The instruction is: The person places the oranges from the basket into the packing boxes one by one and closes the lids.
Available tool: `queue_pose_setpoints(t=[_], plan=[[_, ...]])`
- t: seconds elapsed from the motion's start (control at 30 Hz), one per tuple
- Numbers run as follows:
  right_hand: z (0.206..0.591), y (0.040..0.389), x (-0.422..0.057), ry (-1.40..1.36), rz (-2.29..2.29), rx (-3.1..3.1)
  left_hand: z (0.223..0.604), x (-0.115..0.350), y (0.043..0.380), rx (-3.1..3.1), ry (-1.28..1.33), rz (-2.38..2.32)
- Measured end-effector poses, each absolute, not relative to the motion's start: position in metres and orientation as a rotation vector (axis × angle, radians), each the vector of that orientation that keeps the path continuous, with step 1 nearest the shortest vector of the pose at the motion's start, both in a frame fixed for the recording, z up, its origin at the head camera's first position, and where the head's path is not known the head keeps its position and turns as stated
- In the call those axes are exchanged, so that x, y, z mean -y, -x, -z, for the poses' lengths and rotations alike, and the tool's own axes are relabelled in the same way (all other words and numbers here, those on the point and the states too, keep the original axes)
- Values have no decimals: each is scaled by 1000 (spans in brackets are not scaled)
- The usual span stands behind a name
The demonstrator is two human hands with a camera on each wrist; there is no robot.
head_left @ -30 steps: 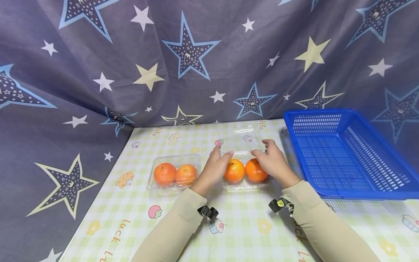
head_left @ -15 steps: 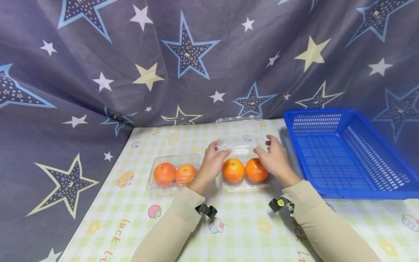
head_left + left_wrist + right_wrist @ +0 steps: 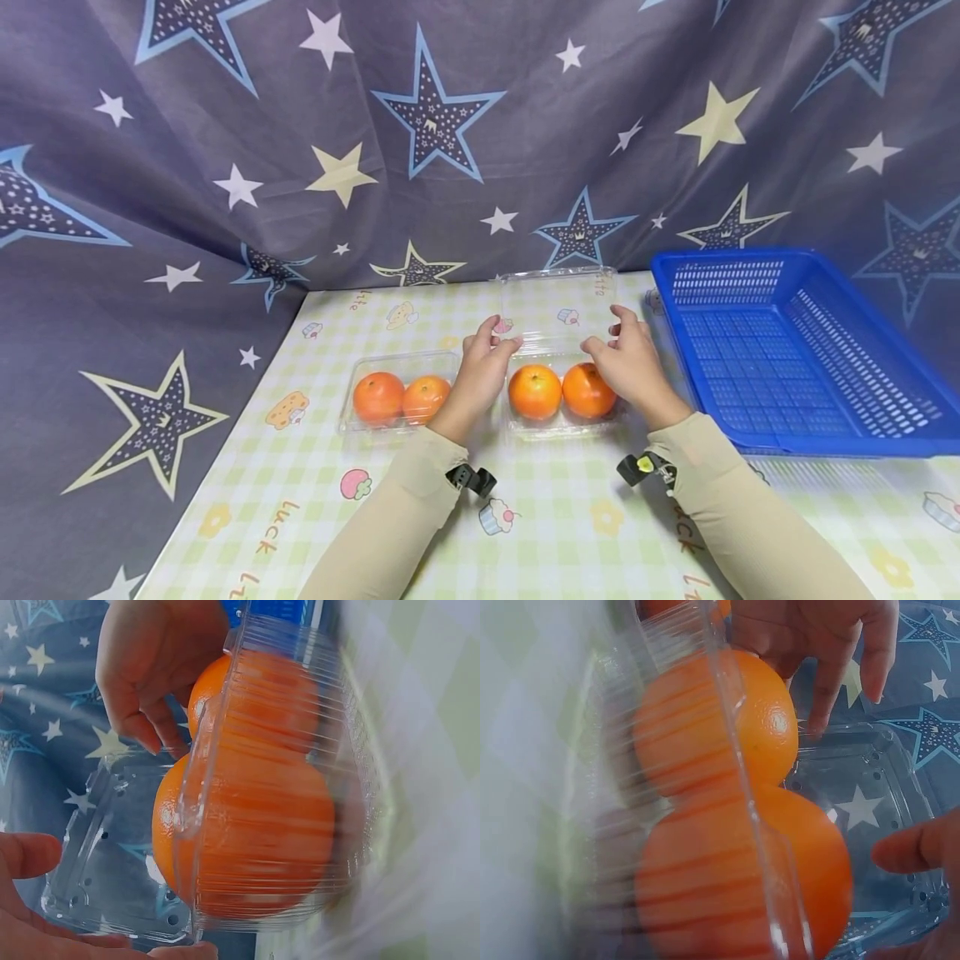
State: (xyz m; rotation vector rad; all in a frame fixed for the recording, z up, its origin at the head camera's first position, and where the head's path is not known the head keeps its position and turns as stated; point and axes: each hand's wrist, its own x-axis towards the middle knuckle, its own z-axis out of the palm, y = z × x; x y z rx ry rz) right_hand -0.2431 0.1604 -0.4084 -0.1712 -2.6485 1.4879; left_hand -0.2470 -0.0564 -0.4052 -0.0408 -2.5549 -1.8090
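Note:
A clear plastic clamshell box [image 3: 562, 431] stands on the table, its lid [image 3: 558, 292] swung up and back. Two oranges [image 3: 535, 392] [image 3: 255, 825] sit side by side in its base. My left hand [image 3: 480, 367] is at the box's left back corner, fingers loosely bent, thumb and fingers spread beside the lid. Opposite it, my right hand [image 3: 633, 358] reaches over the right back corner, thumb near the right-hand orange [image 3: 588, 390]. The right wrist view shows the right thumb [image 3: 911, 851] apart from the fingers, in front of the lid. Contact with the lid is unclear.
Left of my left hand is a second clear clamshell [image 3: 397, 362], closed over two oranges [image 3: 378, 398]. A blue plastic basket [image 3: 750, 442] stands at the right. A star-patterned curtain [image 3: 480, 167] hangs behind the checked tablecloth [image 3: 300, 483].
The lid's far edge has come into clearer view and shifted a little to the right. My left hand has drawn slightly left, and the right hand's fingers have moved slightly up. The oranges stay in place.

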Motion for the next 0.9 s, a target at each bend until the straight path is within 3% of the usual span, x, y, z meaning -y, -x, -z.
queue_pose_setpoints(t=[0.63, 0.9], plan=[[391, 238, -159, 228, -1892, 2239, 393, 60, 242, 2385, 69, 1906], [384, 225, -170, 320, -1849, 2306, 389, 66, 235, 2474, 33, 1901]])
